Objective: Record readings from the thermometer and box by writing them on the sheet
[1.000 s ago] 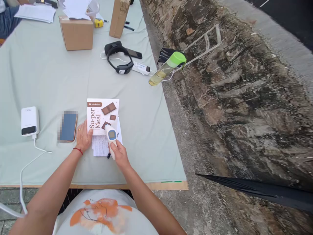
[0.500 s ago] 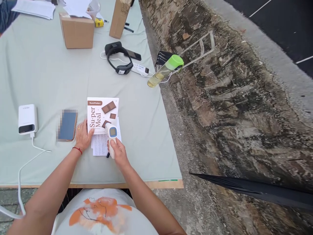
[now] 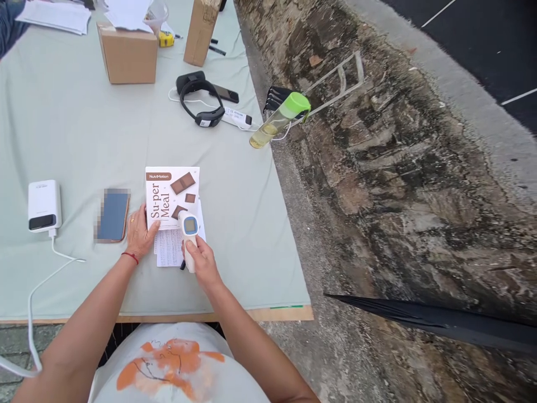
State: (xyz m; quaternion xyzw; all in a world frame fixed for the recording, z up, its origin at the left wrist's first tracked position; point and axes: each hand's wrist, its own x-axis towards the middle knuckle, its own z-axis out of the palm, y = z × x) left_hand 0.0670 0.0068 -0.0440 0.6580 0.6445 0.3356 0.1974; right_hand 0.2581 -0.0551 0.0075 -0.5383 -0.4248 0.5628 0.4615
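Note:
My right hand point(image 3: 202, 261) is wrapped round the handle of a white infrared thermometer point(image 3: 190, 242), with the thumb below its blue-rimmed screen. The thermometer's head overlaps the lower right corner of a white NutriMotion Su-per Meal box point(image 3: 184, 204) with brown chocolate pictures. At the box's lower left, my left hand point(image 3: 140, 232) grips its edge, thumb on the front and fingers along the side. Printed paper sheets point(image 3: 168, 252) stick out from under the box. A black pen-like thing point(image 3: 183, 265) is partly hidden behind the thermometer. Left of my left hand lies a phone point(image 3: 113, 217).
A cabled white power bank point(image 3: 44, 204) lies at left. Farther back are a cardboard box point(image 3: 130, 59), a tall carton point(image 3: 200, 36), a black headset point(image 3: 212, 116) and a tilted green-capped bottle point(image 3: 277, 123) by the table's right edge. Rough stone ground point(image 3: 356, 184) lies beyond.
The whole view has shifted slightly, so things on the table sit a little farther left. Both hands keep the same hold on the box and the thermometer.

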